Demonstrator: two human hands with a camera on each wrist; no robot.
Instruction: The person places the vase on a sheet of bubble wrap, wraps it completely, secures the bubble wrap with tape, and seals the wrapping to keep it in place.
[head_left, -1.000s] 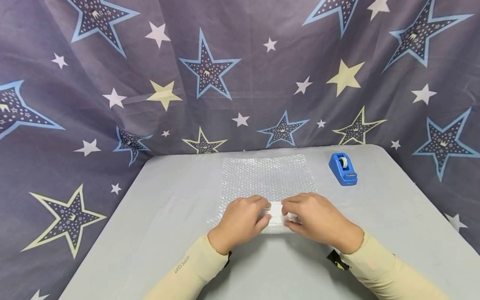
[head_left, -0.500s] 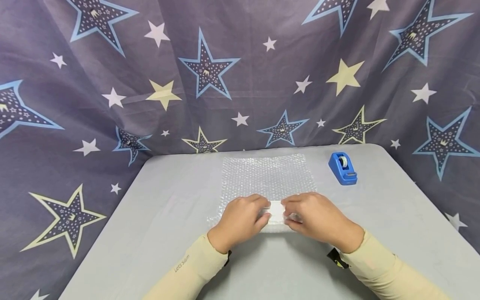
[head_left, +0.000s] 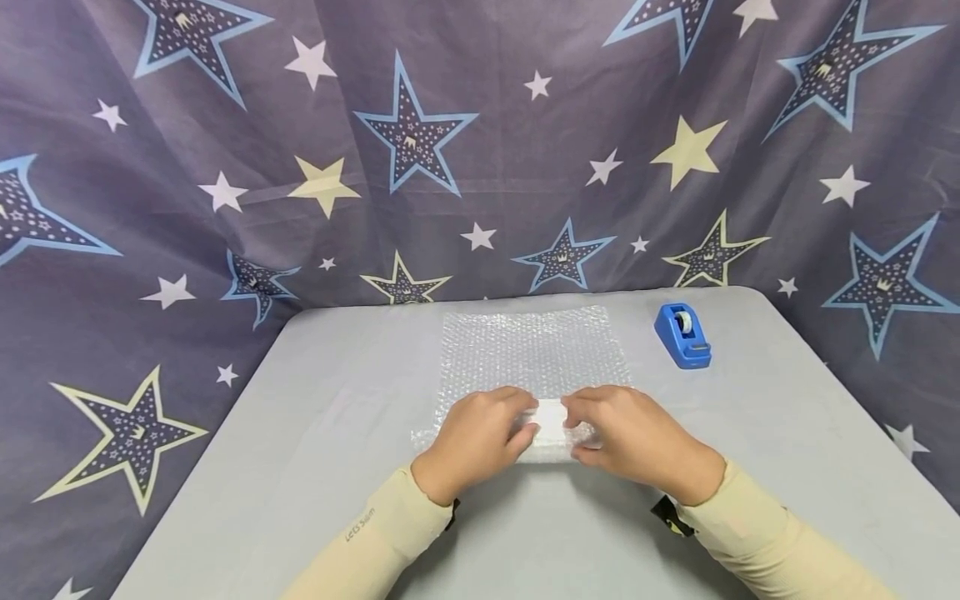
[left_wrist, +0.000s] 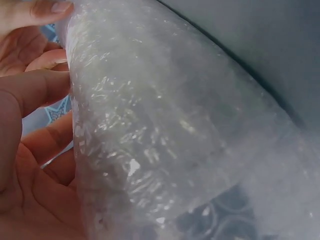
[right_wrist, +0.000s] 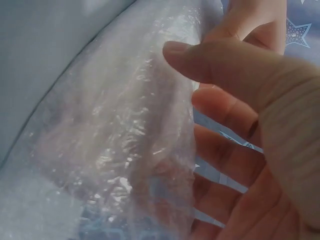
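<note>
A sheet of bubble wrap (head_left: 532, 350) lies flat on the table, its near end folded up around a white block-like item (head_left: 550, 421). My left hand (head_left: 476, 433) grips the left part of this wrapped bundle, thumb on the near side and fingers behind. On the right part, my right hand (head_left: 637, 433) holds it the same way. Close up in the left wrist view, the bubble wrap (left_wrist: 135, 115) fills the middle, with fingertips at its edge. In the right wrist view, my thumb lies against the bubble wrap (right_wrist: 115, 130). What the white item is cannot be made out.
A blue tape dispenser (head_left: 682, 335) with a roll of tape stands at the back right of the grey-covered table (head_left: 337, 375). Behind the table hangs a dark curtain (head_left: 495, 167) printed with stars.
Both hands keep their hold on the wrapped bundle, with only slight finger shifts. The head view has drifted a little.
</note>
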